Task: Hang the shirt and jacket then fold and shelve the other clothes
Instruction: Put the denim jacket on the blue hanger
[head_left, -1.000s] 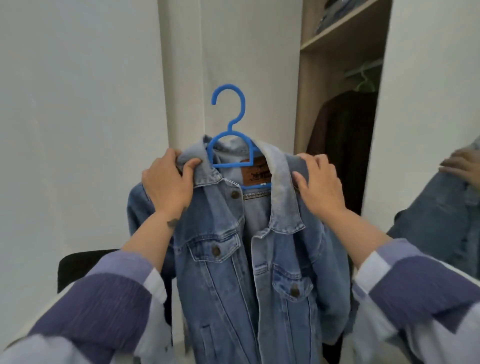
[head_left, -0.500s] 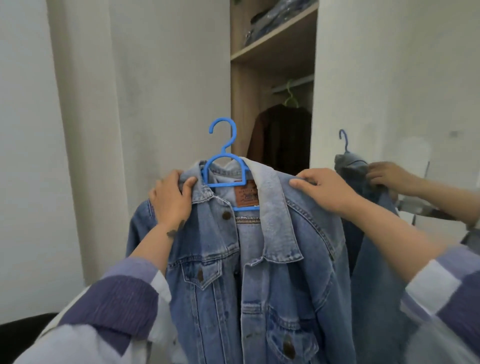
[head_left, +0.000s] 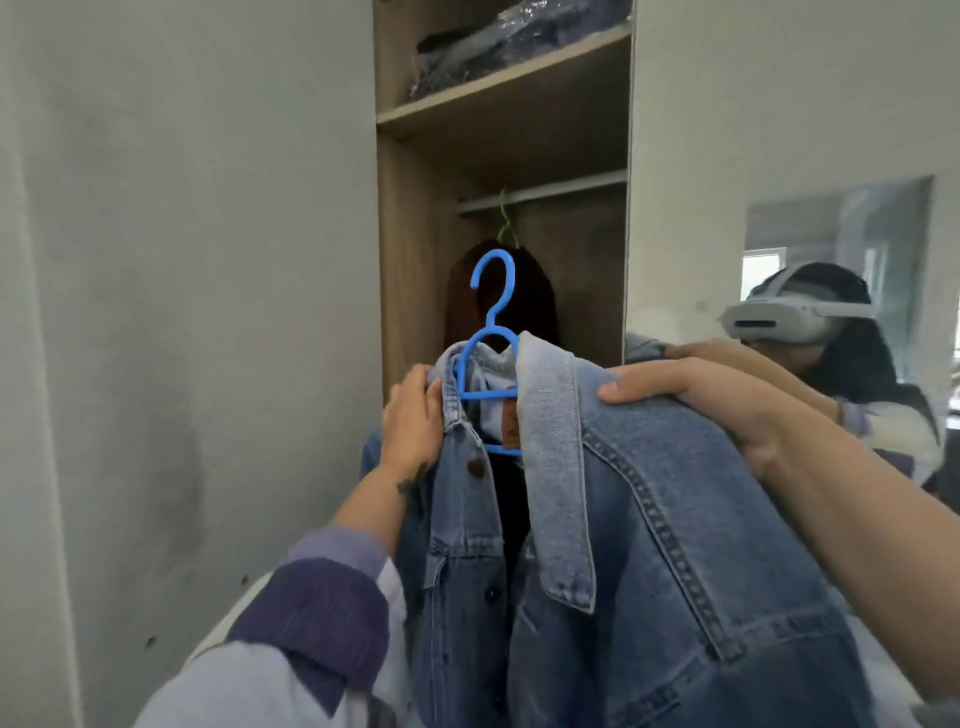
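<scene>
Both hands grip the denim jacket (head_left: 649, 545) at its shoulders: left hand (head_left: 413, 418), right hand (head_left: 717, 400); it's on a blue hanger (head_left: 491, 353). Open wardrobe (head_left: 415, 234) right ahead.

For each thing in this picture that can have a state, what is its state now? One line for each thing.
Blue denim jacket: on the hanger, unbuttoned, held up, not yet on the rail.
Blue plastic hanger: inside the jacket collar, hook free.
Left hand: grips the jacket's shoulder.
Right hand: holds the other shoulder.
Wooden wardrobe: open.
Dark garment: hanging on the metal rail.
</scene>
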